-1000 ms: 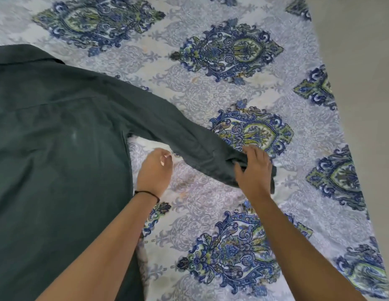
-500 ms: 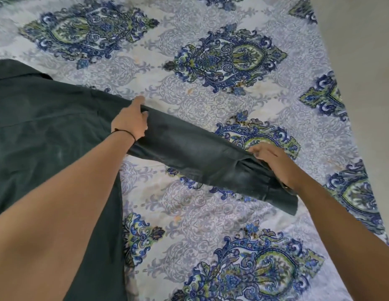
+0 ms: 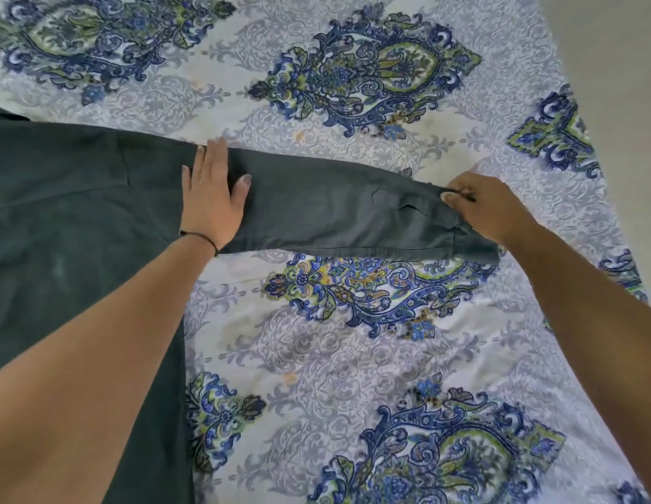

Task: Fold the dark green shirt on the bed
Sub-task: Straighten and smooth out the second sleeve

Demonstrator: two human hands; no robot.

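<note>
The dark green shirt lies flat on the left side of the bed, its body running from the far left edge down to the near left corner of the view. One long sleeve stretches out to the right from the shoulder and lies across the patterned bedsheet, which is pale with blue and green paisley medallions.

The left hand rests palm down where the sleeve meets the body of the shirt. Its fingers are straight and close together, pointing to the far side, the thumb spread out to the right, and it presses the cloth flat. A thin black band circles the left wrist.

The right hand is at the far right end of the sleeve, by the cuff. Thumb and fingertips pinch the upper edge of the cuff fabric, and the other fingers are curled in. The sleeve lies nearly straight between the two hands, with a small crease near the cuff placket.

A strip of plain grey floor shows beyond the right edge of the bed.
</note>
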